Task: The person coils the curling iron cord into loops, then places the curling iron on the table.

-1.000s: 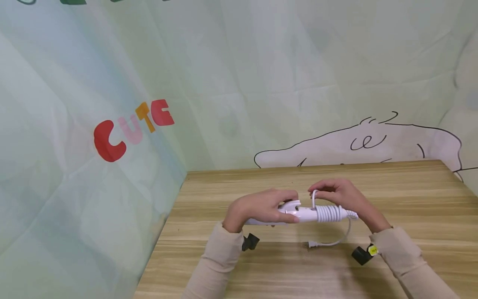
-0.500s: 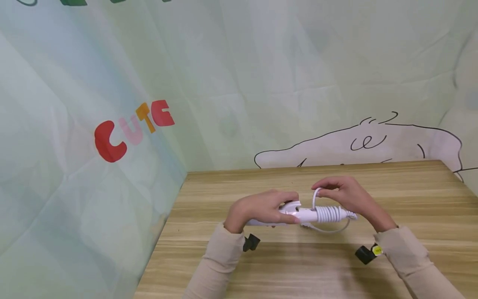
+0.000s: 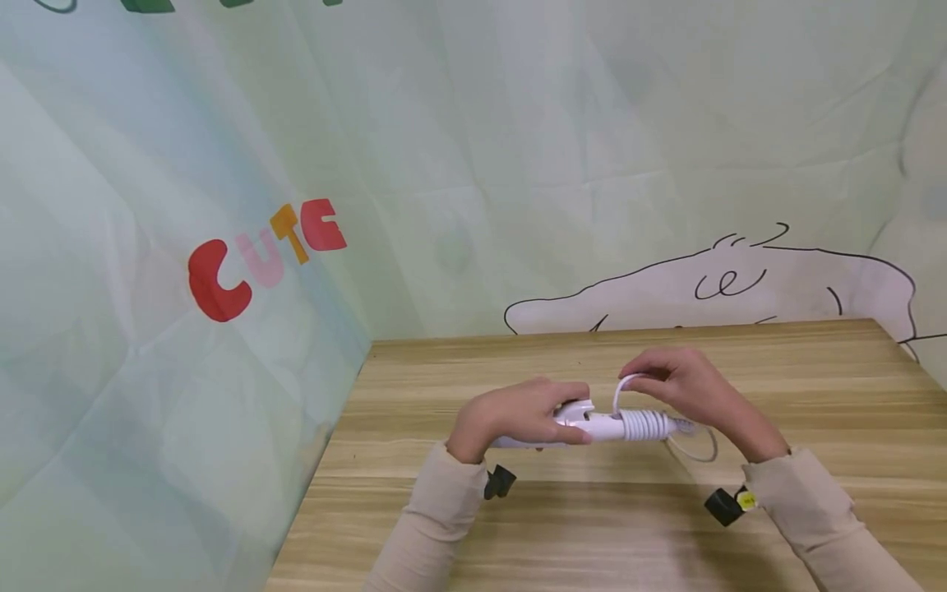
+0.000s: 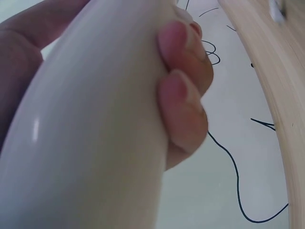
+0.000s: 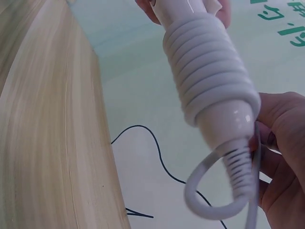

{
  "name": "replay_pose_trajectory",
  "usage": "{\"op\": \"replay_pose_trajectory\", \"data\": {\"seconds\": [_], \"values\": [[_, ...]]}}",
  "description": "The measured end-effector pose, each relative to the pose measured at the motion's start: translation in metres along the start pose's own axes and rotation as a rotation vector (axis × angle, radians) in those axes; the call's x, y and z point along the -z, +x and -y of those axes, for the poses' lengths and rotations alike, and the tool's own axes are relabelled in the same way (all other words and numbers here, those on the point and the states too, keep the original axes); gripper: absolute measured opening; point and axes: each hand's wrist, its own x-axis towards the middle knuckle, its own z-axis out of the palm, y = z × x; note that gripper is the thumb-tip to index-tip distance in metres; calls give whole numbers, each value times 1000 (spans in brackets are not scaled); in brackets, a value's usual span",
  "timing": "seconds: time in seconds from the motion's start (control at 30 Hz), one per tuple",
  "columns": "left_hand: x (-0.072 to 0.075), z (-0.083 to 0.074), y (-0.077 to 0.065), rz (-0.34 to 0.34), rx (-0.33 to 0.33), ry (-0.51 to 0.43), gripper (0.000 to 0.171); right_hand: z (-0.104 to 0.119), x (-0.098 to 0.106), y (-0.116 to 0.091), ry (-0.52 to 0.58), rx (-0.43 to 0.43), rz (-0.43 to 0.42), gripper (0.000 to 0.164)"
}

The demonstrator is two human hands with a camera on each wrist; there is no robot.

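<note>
In the head view my left hand (image 3: 521, 411) grips a white curling iron (image 3: 607, 426) around its body, thumb along the near side. Its smooth white body (image 4: 95, 119) fills much of the left wrist view, with curled fingertips (image 4: 174, 95) on its side. White power cord (image 3: 645, 425) is wound in several tight turns around the handle end. My right hand (image 3: 688, 382) pinches a raised stretch of that cord above the handle. Beyond the handle, a loose cord loop (image 5: 209, 210) hangs by the ribbed strain relief (image 5: 238, 167). The plug is not visible in the head view.
Below the hands lies a wood-grain table (image 3: 592, 526), its far edge against a pale printed cloth backdrop (image 3: 473, 164). Dark wrist-camera mounts stick out under the left cuff (image 3: 499, 483) and the right cuff (image 3: 725, 506).
The loose cord end, which hung below the handle with its plug showing, has swung up and to the right. My right hand has shifted slightly right; the left hand keeps its grip.
</note>
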Motion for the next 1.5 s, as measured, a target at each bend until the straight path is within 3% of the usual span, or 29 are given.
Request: {"op": "replay_pose_trajectory", "data": {"seconds": [0.37, 0.57, 0.97, 1.23, 1.5], "values": [[-3, 0, 2, -21, 57, 54, 21, 13, -1, 2, -120, 17, 17, 11], [-4, 2, 3, -32, 88, 91, 22, 16, -3, 0, -126, -39, 46, 9], [-5, 6, 5, -36, 115, 91, 21, 22, -10, -4, -61, -92, 72, 6], [-4, 10, 5, -46, 148, 36, 20, 26, -12, -6, -39, -124, 79, 8], [-1, 16, 5, -60, 185, -13, 21, 31, -11, -10, 116, -211, 147, 15]]}}
